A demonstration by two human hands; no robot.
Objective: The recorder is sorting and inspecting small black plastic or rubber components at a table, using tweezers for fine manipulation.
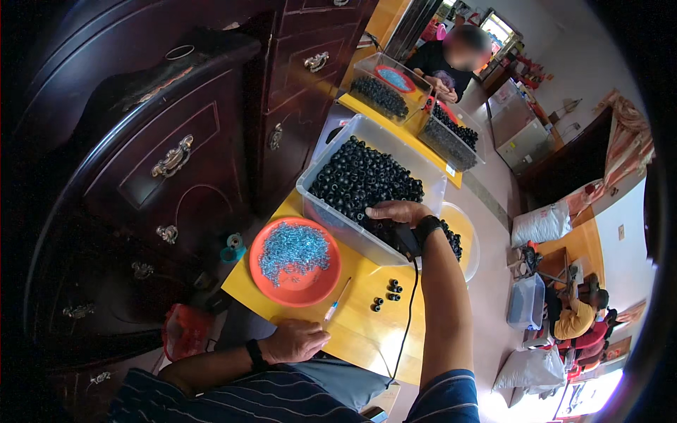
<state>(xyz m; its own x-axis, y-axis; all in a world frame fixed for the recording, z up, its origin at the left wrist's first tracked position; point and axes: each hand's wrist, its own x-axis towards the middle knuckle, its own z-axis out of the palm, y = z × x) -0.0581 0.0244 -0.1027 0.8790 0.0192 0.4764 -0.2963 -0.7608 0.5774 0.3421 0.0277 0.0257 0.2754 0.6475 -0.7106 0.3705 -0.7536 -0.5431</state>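
Yellow table (360, 317): clear bin (331, 211) of black rings, right hand (398, 211) inside.

Dark wooden dresser (176, 141) left; white sacks (541, 224) on floor right.

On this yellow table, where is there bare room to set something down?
Bare yellow table lies between the orange plate, the syringe and the few black rings, near the left hand. The far side is crowded: the clear bin of black rings, under the right hand, fills it.
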